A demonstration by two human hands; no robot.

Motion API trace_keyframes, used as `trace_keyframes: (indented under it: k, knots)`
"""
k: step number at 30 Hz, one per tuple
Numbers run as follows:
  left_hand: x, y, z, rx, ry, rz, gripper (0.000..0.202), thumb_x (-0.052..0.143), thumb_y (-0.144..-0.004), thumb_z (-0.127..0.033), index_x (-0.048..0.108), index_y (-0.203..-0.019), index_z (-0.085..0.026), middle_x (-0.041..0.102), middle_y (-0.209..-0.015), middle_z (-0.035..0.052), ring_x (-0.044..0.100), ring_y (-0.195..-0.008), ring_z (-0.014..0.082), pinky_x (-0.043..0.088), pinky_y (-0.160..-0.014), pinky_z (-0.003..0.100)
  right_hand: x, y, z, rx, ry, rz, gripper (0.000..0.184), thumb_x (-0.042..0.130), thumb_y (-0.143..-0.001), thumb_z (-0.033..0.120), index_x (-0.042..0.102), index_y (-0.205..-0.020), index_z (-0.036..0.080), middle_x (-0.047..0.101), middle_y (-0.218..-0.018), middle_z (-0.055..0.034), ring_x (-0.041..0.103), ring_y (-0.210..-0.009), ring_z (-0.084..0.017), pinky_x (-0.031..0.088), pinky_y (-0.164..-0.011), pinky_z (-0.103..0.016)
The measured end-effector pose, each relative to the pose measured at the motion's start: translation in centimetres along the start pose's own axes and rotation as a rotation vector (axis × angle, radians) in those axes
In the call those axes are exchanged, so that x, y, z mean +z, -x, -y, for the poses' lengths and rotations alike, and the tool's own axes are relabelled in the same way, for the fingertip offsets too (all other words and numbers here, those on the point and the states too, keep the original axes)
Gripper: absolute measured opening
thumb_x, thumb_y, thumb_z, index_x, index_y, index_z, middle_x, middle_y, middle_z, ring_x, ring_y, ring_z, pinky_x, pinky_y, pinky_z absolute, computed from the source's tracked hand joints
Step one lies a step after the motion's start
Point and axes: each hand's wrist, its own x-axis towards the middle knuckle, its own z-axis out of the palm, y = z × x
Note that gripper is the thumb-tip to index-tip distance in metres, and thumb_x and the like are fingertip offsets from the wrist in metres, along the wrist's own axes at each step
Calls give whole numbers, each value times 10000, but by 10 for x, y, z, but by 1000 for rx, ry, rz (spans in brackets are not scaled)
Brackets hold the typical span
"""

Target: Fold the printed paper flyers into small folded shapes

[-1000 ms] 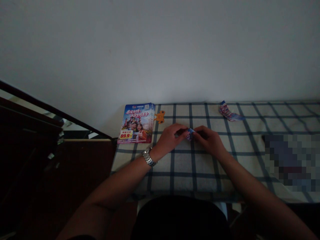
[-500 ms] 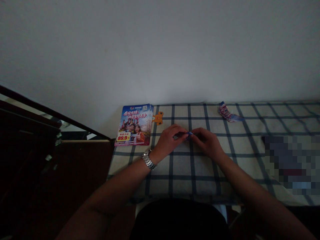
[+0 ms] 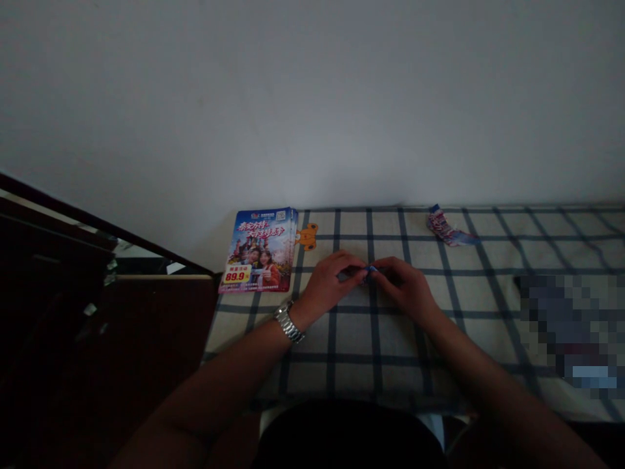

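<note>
A small piece of folded blue printed paper (image 3: 370,271) is pinched between my two hands, just over the middle of the checked cloth. My left hand (image 3: 336,277), with a metal watch on its wrist, grips the paper's left side between thumb and fingertips. From the right, my right hand (image 3: 407,285) pinches it the same way. Fingers cover most of the paper. Beside my left hand, farther back, lies a stack of flyers (image 3: 261,254) with a castle picture and "89.9". Several small folded paper pieces (image 3: 443,228) lie in a curved row toward the back right.
The checked tablecloth (image 3: 351,332) covers a table against a pale wall (image 3: 312,98). An orange bear figure (image 3: 307,236) shows beside the flyers. A blurred-out dark object (image 3: 561,319) lies at the right. Dark furniture (image 3: 49,260) stands left of the table.
The whole view has shifted slightly, so things sit a little lower. Both hands keep their pinch on the folded paper, with only slight finger movement.
</note>
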Motion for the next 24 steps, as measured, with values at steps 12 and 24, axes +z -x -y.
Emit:
trace_keyframes:
  k: [12,24]
  knots:
    - [0,1,2,59,-2,8,106,669,-1020,-300,727,-982,-220,692,-930,12,666,-889,157,527,-821,294,-1,-1,0,-132,46,-2,136,636,-1025,371,704,-1051,255,740,-918,-38,702,-787,-200,575,-705,-327]
    - [-1,-1,8,63,74,-24,140,665,-1024,-325,693,-955,-206,684,-944,19,661,-914,152,530,-834,297,-3,-4,-4,-202,-33,-41,66,654,-1014,312,678,-985,258,748,-998,-53,721,-936,-229,584,-816,-373]
